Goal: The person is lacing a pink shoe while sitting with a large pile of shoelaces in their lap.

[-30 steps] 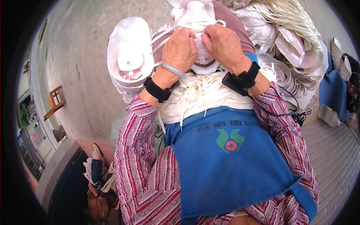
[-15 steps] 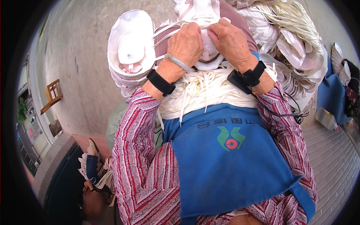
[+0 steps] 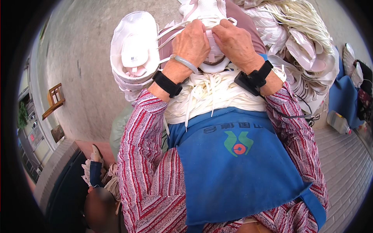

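A white and pale pink shoe point(image 3: 197, 8) rests in front of me, its heel toward my body. Over its laced opening, my left hand point(image 3: 191, 43) is closed, pinching a white shoelace point(image 3: 171, 37) that trails off to the left. Beside it, my right hand point(image 3: 237, 42) is closed as well, its fingertips on the lace near the shoe's tongue. The fingertips of both hands are bent down and partly hidden. Loose white laces point(image 3: 217, 91) lie heaped on my lap, between my wrists and the blue apron point(image 3: 241, 182).
At left stands a stack of white shoes point(image 3: 134, 42). More shoes point(image 3: 303, 54) and a bundle of laces point(image 3: 299, 15) are piled at right, with a plastic bottle point(image 3: 339, 122) beyond. A small wooden stool point(image 3: 54, 100) stands far left; another person point(image 3: 99, 194) sits lower left.
Both hands stay at the shoe's opening and have shifted only slightly. The lace by my right fingertips now shows a small loop to the right. The person at lower left has moved their head.
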Available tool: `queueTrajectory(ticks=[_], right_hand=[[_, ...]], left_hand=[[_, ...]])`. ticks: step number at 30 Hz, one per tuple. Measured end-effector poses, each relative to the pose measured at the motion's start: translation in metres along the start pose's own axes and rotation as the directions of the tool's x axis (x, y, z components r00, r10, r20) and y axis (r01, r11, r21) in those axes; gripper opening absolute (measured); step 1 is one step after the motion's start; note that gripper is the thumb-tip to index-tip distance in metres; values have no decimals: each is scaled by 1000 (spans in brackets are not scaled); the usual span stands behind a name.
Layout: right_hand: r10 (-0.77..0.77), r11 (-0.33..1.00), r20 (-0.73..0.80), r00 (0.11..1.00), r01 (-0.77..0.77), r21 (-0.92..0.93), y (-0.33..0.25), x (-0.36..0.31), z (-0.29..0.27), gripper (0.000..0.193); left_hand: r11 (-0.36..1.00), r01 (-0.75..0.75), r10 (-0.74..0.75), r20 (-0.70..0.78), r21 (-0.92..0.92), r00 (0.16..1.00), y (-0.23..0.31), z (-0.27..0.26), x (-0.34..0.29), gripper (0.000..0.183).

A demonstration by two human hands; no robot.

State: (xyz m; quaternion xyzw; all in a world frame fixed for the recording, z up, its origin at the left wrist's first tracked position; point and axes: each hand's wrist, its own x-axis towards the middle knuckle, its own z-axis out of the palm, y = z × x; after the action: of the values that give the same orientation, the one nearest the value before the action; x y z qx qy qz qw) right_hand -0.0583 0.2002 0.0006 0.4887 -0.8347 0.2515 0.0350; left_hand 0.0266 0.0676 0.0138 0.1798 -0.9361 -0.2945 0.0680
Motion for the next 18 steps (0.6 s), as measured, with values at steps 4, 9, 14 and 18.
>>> queueTrajectory(ticks=[4,9,14,18], right_hand=[[27,1000,83,996,-27,-8,2,2,0,7],[-6,998,13,1000,5,55,4,2,-2,7],[5,998,20,1000,-6,65,3,2,-2,8],[20,998,42,999,-23,64,3,2,-3,7]], left_hand=[[1000,-23,23,-27,2,999,-1,2,0,10],[997,-74,71,-81,-25,994,-7,3,-4,10],[996,-77,73,-94,-45,993,-7,2,-1,9],[996,-87,85,-84,-27,993,-4,4,6,9]])
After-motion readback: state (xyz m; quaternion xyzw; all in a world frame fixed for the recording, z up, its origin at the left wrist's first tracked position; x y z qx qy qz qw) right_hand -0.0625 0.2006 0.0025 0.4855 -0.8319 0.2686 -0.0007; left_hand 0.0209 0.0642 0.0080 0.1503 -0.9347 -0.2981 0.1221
